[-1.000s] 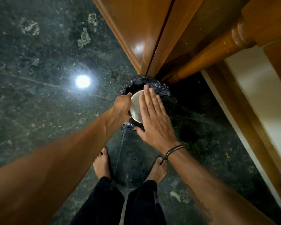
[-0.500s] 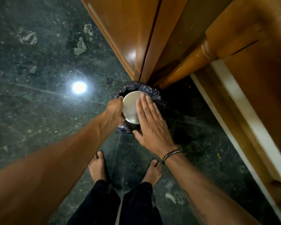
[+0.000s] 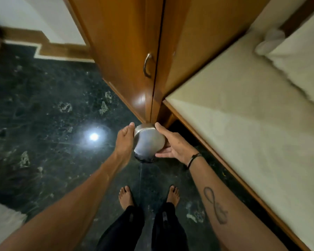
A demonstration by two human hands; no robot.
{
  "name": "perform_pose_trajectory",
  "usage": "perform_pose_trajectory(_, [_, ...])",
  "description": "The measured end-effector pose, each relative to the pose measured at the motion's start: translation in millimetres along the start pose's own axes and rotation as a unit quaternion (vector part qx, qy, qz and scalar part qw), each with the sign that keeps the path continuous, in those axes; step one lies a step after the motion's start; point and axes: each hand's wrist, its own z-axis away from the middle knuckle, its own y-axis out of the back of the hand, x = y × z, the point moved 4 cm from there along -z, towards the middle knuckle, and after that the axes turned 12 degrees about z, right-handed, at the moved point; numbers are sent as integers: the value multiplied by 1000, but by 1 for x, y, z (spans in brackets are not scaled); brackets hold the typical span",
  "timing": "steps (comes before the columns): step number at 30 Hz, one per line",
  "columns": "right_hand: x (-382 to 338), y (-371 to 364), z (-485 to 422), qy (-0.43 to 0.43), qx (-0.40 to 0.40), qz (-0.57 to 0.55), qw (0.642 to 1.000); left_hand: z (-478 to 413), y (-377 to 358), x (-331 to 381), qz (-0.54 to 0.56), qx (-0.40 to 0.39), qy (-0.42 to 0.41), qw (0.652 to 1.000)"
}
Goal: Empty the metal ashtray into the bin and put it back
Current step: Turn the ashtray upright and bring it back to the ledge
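We've got the ashtray (image 3: pixel 149 140) base-up, over the bin (image 3: pixel 145 159), mostly hiding it. Left hand (image 3: pixel 124 140) grips its left rim; right hand (image 3: pixel 172 144) cups its right side, fingers loosely spread. Cupboard (image 3: pixel 134 51) just behind.

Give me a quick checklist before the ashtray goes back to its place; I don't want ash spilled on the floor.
1. Hold: left hand and right hand both on the metal ashtray: ok.
2. Ashtray turned base-up over the bin: ok.
3. Ashtray fully emptied: cannot tell, inside hidden.
4. Bin directly below: ok, only its dark rim shows.
5. Ash on the floor: cannot tell, stone is speckled.
6. Return spot visible: not ok, out of view.
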Motion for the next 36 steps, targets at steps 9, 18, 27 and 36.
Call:
perform_pose_trajectory(9, [-71, 65, 159, 203, 115, -136, 963, 113, -96, 156, -95, -181, -148, 968])
perform_pose_trajectory(18, [-81, 217, 236, 349, 177, 68, 918, 155, -222, 201, -253, -321, -156, 899])
perform_pose_trajectory(27, [-70, 319, 207, 303, 225, 348, 858, 130, -332, 148, -326, -330, -191, 865])
perform_pose_trajectory(36, [-40, 330, 136, 247, 237, 413, 844, 91, -345, 91, -401, -283, -205, 847])
